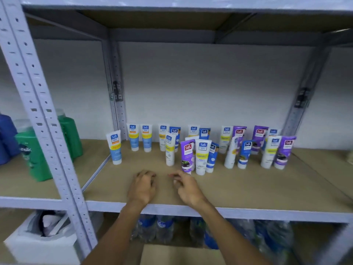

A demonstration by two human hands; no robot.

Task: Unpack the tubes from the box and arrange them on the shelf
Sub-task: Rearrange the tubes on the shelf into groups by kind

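The left hand (142, 186) and the right hand (186, 185) are recorded over the front of the shelf (248, 188), in the lower centre of the frame. Both have loosely curled fingers, and nothing is seen to be held in either, though motion blur is noted. The tubes (227, 138) are found standing cap-down on the shelf board across the centre of the frame, in loose rows just beyond the hands. The nearest, a purple tube (187, 155) and a white tube with a yellow band (202, 156), stand close in front of the right hand's fingertips but apart from them. One tube (115, 148) is set alone to the left, near the upright post. A white tube (232, 152) right of centre appears to lean against its neighbours. A brown cardboard surface (172, 253) is seen at the bottom centre. It may be the box, but this cannot be confirmed. The tubes are judged to be light, soft-walled and glossy, so they could be dented by a hard squeeze and could slip in a loose one. On such narrow caps they are judged easily toppled, and one knock could carry through a row. A hold low on the body, just above the cap, with thumb and fingers across the flat faces, is considered the most secure. Green bottles (36, 155) are noted in the bay at the left.
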